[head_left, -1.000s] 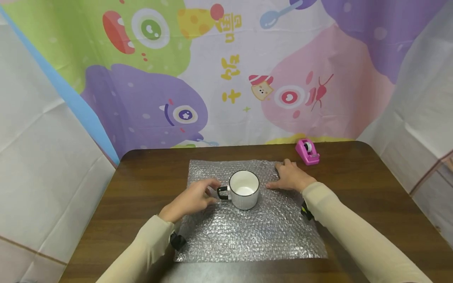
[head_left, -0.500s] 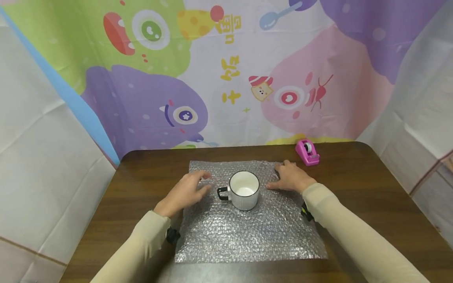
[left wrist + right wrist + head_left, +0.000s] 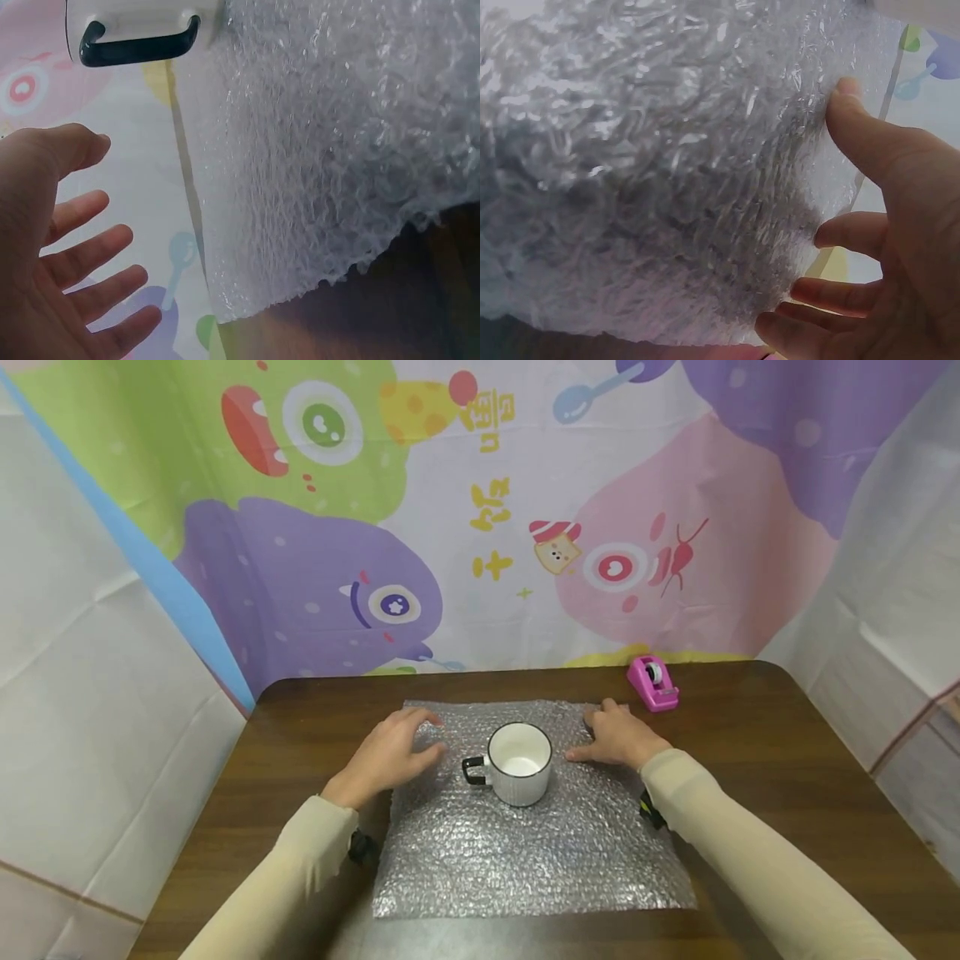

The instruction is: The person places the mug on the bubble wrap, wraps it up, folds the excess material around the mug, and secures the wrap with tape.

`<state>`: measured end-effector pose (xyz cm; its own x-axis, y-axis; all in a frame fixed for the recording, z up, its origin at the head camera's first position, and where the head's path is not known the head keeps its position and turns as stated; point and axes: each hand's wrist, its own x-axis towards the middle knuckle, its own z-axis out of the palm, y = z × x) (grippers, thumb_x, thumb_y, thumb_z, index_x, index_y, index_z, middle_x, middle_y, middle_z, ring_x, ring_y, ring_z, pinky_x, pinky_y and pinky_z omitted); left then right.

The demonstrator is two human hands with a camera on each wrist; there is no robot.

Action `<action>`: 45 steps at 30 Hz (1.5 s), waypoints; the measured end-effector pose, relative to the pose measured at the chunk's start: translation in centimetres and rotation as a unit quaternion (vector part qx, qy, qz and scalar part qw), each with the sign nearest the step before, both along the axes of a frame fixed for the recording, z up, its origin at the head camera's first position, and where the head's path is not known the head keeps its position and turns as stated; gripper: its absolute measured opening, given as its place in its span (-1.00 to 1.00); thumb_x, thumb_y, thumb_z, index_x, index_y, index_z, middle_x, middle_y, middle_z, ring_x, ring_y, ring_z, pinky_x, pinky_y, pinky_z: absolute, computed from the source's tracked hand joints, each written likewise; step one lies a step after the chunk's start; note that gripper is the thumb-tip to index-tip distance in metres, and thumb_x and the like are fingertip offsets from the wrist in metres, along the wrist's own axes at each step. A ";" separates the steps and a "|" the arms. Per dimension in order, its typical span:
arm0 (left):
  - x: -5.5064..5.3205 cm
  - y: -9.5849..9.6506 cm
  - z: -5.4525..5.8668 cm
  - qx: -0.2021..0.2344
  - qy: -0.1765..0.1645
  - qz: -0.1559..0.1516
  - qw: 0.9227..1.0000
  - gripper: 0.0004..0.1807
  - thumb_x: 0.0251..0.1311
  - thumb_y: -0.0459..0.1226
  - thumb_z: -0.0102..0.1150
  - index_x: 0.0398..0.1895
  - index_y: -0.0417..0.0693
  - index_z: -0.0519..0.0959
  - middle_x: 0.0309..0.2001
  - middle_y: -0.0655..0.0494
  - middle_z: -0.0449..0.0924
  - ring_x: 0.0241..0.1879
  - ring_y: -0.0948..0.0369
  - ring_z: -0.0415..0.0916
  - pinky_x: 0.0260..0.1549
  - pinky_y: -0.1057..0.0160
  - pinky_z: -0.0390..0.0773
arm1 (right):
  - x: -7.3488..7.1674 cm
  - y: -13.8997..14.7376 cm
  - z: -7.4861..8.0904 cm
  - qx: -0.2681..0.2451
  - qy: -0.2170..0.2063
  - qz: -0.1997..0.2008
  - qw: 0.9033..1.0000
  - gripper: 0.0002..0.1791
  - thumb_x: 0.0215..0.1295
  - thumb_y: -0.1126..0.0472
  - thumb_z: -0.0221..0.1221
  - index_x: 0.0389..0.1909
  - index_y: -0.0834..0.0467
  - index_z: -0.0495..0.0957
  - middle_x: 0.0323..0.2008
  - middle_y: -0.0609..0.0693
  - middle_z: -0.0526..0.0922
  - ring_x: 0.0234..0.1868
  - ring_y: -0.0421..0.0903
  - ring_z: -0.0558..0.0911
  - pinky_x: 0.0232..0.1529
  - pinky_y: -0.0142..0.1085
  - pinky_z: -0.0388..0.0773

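A white mug (image 3: pixel 520 764) with a black rim and a black handle (image 3: pixel 139 49) stands upright on a sheet of bubble wrap (image 3: pixel 517 860). My left hand (image 3: pixel 384 757) is left of the mug, over the sheet's left edge, its fingers spread and apart from the handle. In the left wrist view its fingers (image 3: pixel 97 255) hold nothing. On the other side, my right hand (image 3: pixel 621 733) rests at the sheet's far right corner. Its thumb (image 3: pixel 851 120) lies on the bubble wrap and its relaxed fingertips (image 3: pixel 780 330) touch the edge.
A pink tape dispenser (image 3: pixel 652 682) stands near the table's back edge, just beyond my right hand. The brown wooden table (image 3: pixel 300 735) extends to both sides of the sheet. Behind it hangs a cartoon-printed curtain (image 3: pixel 495 610).
My left hand has moved left from the mug's handle, its fingers spreading as it draws back. The mug, the bubble wrap and my right hand stay in place.
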<state>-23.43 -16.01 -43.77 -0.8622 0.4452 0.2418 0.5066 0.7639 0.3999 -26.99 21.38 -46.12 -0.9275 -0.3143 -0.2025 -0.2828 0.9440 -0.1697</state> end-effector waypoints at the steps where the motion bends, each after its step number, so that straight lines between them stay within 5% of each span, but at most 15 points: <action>1: -0.1 0.0 0.0 -0.001 0.000 0.001 1.000 -0.52 0.27 -0.08 0.36 0.18 -0.12 0.60 0.19 -0.07 0.65 0.21 -0.08 0.59 0.17 -0.13 0.59 | 0.0 0.0 0.0 0.001 0.000 0.002 1.000 0.06 0.19 -0.35 0.35 0.40 0.42 0.38 0.26 0.56 0.39 0.30 0.67 0.34 0.25 0.34 0.48; 16: -2.5 0.2 -0.2 -0.042 -0.020 0.018 0.999 -0.25 0.30 0.07 0.29 0.44 -0.14 0.43 0.42 -0.19 0.43 0.42 -0.13 0.39 0.34 -0.18 0.46 | -0.1 -0.1 0.4 0.022 -0.015 0.003 1.000 -0.02 0.21 -0.36 0.33 0.35 0.37 0.45 0.21 0.47 0.43 0.26 0.56 0.45 0.17 0.31 0.55; 28: -5.7 -0.5 -0.2 -0.059 -0.088 0.051 0.993 -0.11 0.29 0.14 0.23 0.56 -0.11 0.26 0.51 -0.18 0.30 0.47 -0.20 0.29 0.33 -0.29 0.42 | -0.2 -0.2 0.5 0.020 -0.016 -0.001 1.000 0.00 0.19 -0.38 0.34 0.36 0.35 0.46 0.22 0.47 0.41 0.28 0.58 0.42 0.16 0.31 0.56; 45: -7.0 -1.5 -2.3 0.012 -0.188 0.117 0.975 -0.05 0.34 0.15 0.13 0.59 -0.24 0.12 0.55 -0.28 0.19 0.52 -0.23 0.18 0.43 -0.26 0.31 | -0.3 -0.5 0.8 0.027 -0.036 -0.005 0.999 -0.05 0.22 -0.37 0.31 0.33 0.33 0.48 0.24 0.45 0.41 0.31 0.55 0.40 0.19 0.34 0.52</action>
<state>-30.44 -17.47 -46.10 -0.9692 0.2235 -0.1038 0.1331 0.8293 0.5427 -27.28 20.89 -45.29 -0.9127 -0.2920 -0.2860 -0.2624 0.9551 -0.1378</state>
